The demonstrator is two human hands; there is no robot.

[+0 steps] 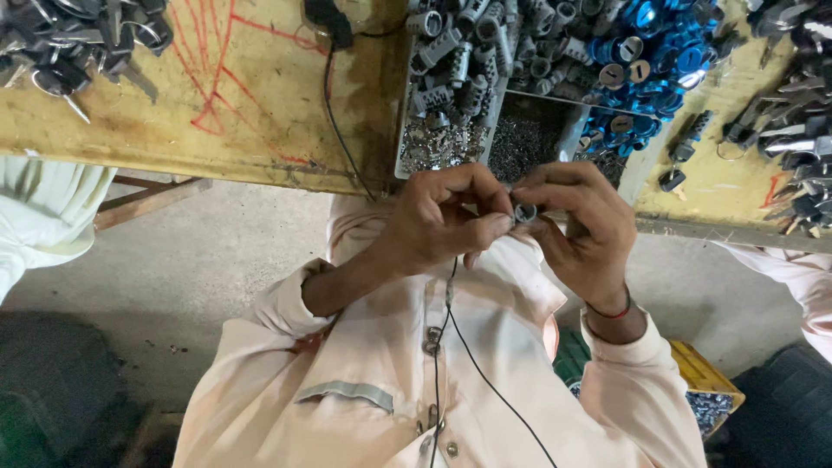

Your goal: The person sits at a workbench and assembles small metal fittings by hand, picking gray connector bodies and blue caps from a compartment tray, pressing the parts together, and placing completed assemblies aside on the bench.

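My left hand and right hand meet just below the bench edge, fingertips pinched together on one small grey lock cylinder. Both hands are closed tight around it; only its round end shows between my thumbs. Whether a second part sits inside the grip, I cannot tell.

Assessment: the piece is small and the pinch covers most of it. To do this well, I judge the cylinder should stay square between the fingertips, with pressure even from both sides, so nothing slips or cocks.

Beyond the hands: a divided metal tray on the yellow workbench holds grey cylinders, tiny silver pins and blue caps. Keys lie heaped at the far left, more keys at right. A black cable hangs across my shirt.
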